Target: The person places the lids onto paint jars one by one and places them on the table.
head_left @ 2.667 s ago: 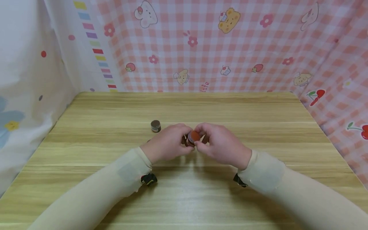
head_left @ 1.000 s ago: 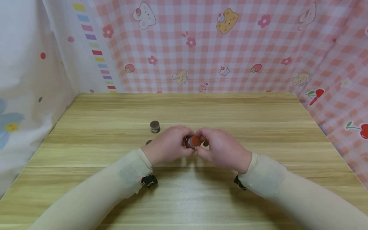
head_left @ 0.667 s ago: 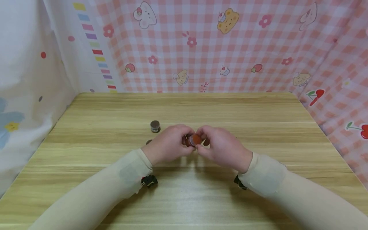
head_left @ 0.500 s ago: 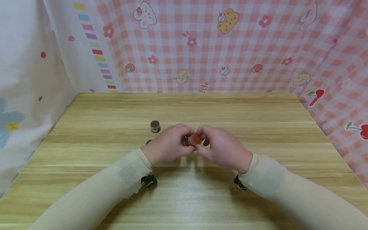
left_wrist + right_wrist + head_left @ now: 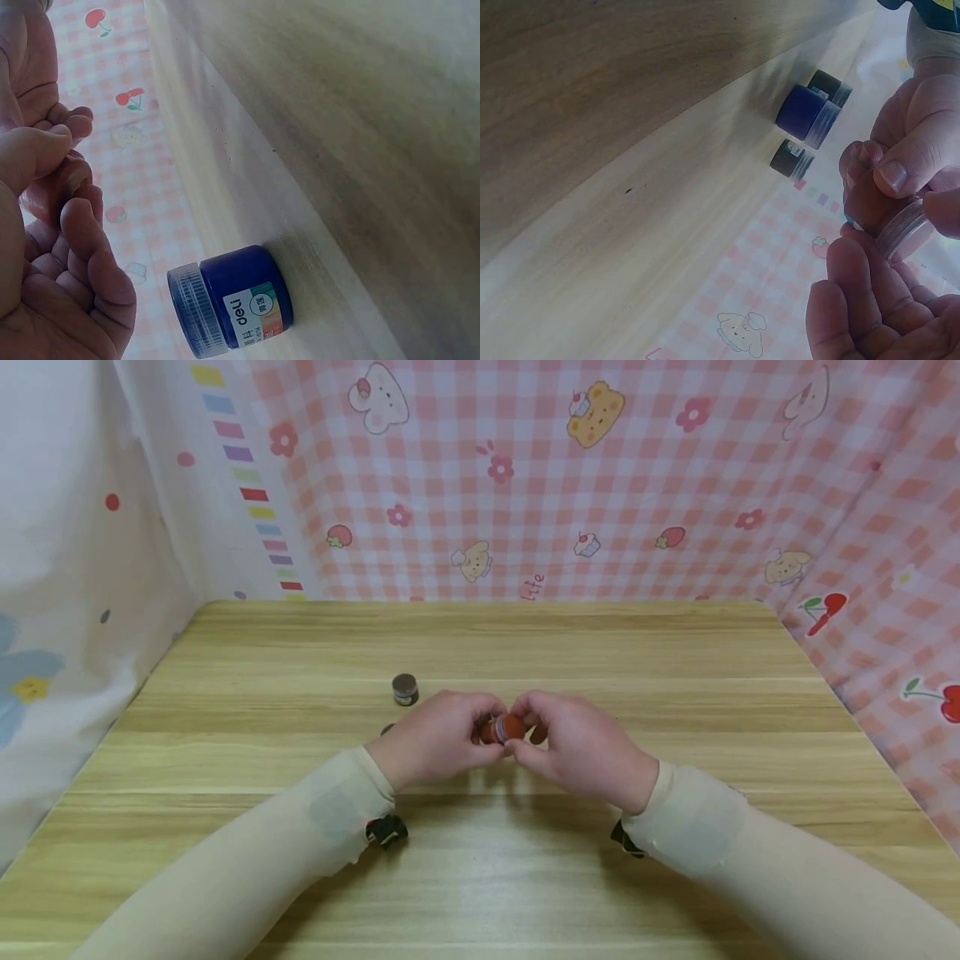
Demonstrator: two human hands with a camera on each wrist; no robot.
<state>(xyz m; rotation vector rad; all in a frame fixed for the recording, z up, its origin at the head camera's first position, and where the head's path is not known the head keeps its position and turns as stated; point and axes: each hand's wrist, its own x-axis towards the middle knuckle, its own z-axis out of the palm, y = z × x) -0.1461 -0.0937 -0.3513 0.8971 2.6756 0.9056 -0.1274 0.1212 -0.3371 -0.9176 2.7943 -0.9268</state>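
Note:
Between both hands, above the table, is a small paint jar (image 5: 492, 731) with an orange-red body and a clear lid (image 5: 904, 229). My left hand (image 5: 442, 735) grips the body, thumb pressed along its side in the right wrist view. The fingers and thumb of my right hand (image 5: 577, 743) pinch the lid end. The jar lies tilted on its side, lid towards the right hand. Part of the body is hidden by the left fingers in the left wrist view.
On the table (image 5: 480, 877), a dark jar (image 5: 405, 689) stands beyond the left hand. A blue jar (image 5: 244, 300) labelled "deli" and another dark jar (image 5: 829, 86) are near it. Patterned cloth (image 5: 480, 468) hangs behind the table and at its sides.
The jar has tipped from lid facing up to lid facing right, with small back-and-forth tilts between. Both hands keep their hold and have barely shifted.

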